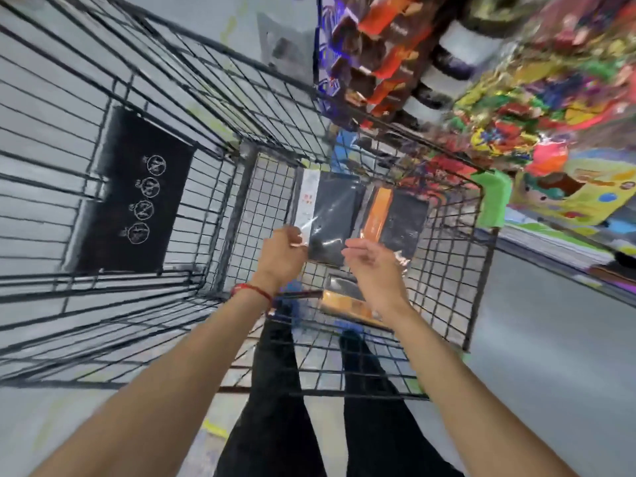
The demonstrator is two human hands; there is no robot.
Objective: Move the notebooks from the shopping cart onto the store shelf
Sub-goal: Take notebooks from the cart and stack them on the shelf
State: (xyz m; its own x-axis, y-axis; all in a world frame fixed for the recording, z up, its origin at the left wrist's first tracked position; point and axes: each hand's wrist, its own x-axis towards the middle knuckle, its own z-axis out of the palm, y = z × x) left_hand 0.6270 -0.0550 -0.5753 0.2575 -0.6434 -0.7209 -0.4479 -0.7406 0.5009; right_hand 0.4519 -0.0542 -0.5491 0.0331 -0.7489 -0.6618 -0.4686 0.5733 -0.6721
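Both my arms reach down into a black wire shopping cart [220, 108]. My left hand [284, 251] pinches the near left corner of a dark plastic-wrapped notebook with a white strip [330, 208]. Beside it, to the right, lies a dark notebook with an orange strip [395, 218]. My right hand [373, 261] hovers over the near edge of these two, fingers loosely curled, holding nothing that I can see. A third orange and dark notebook [347, 301] lies on the cart floor under my right wrist. The store shelf [550, 242] runs along the right side.
A black sign with white circular symbols [137, 197] hangs on the cart's left wall. A green corner guard [494, 197] caps the cart's right rim. Colourful packaged goods [537, 98] and dark and orange packs [375, 56] fill the shelving at right. My legs stand behind the cart.
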